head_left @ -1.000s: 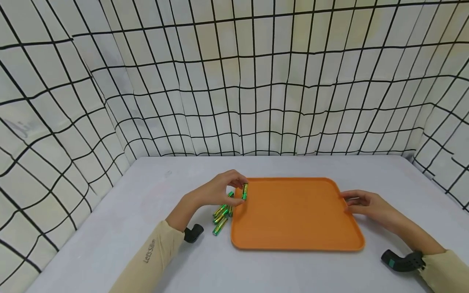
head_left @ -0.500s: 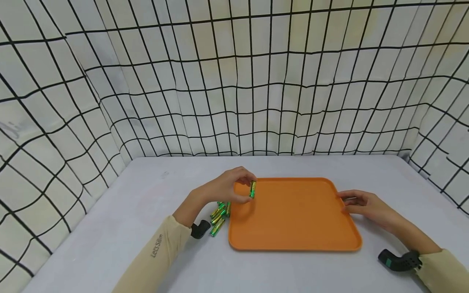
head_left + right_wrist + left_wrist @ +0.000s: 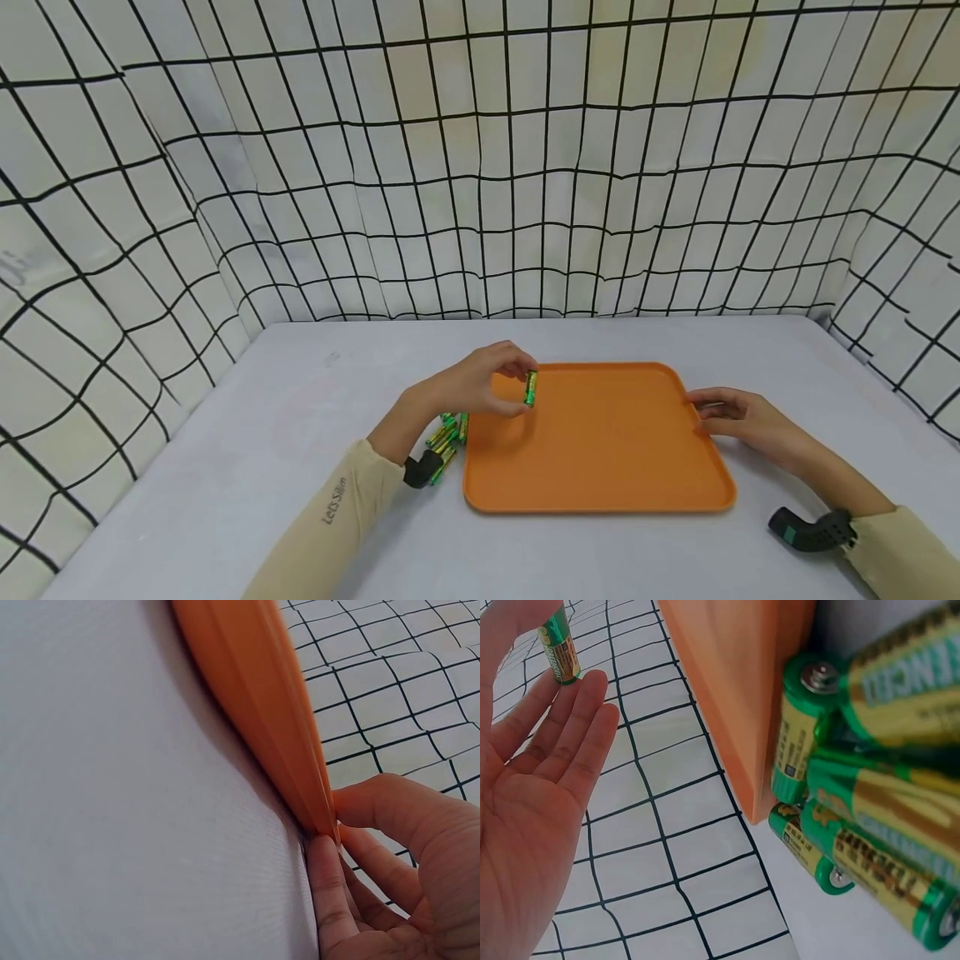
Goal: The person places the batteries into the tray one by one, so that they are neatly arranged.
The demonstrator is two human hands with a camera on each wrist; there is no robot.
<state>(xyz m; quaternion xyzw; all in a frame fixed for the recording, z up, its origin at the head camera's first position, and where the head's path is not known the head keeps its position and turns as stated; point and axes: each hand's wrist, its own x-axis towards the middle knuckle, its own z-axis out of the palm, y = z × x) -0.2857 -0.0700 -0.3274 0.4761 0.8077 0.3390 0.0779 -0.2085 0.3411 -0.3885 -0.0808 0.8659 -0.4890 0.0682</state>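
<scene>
Pinched between thumb and fingertips of my left hand (image 3: 487, 381) is a green and gold battery (image 3: 531, 388), held over the left part of an orange tray (image 3: 600, 450). In the left wrist view the same battery (image 3: 560, 646) stands at the fingertips, label partly visible. My right hand (image 3: 738, 414) grips the tray's right rim, thumb on the rim and fingers at its outer side, as the right wrist view shows on the tray edge (image 3: 277, 720). Several more batteries (image 3: 444, 433) lie in a loose pile against the tray's left side, partly covered by the left wrist in the head view.
The tray lies on a white table (image 3: 360, 358). Behind and on both sides rise white walls with a black grid (image 3: 525, 183). A black wrist camera (image 3: 810, 530) is strapped on the right wrist, and another (image 3: 422, 469) on the left.
My left hand has moved right with the battery, from the tray's left edge to farther over the tray. The right hand keeps its hold on the rim; the view has shifted slightly.
</scene>
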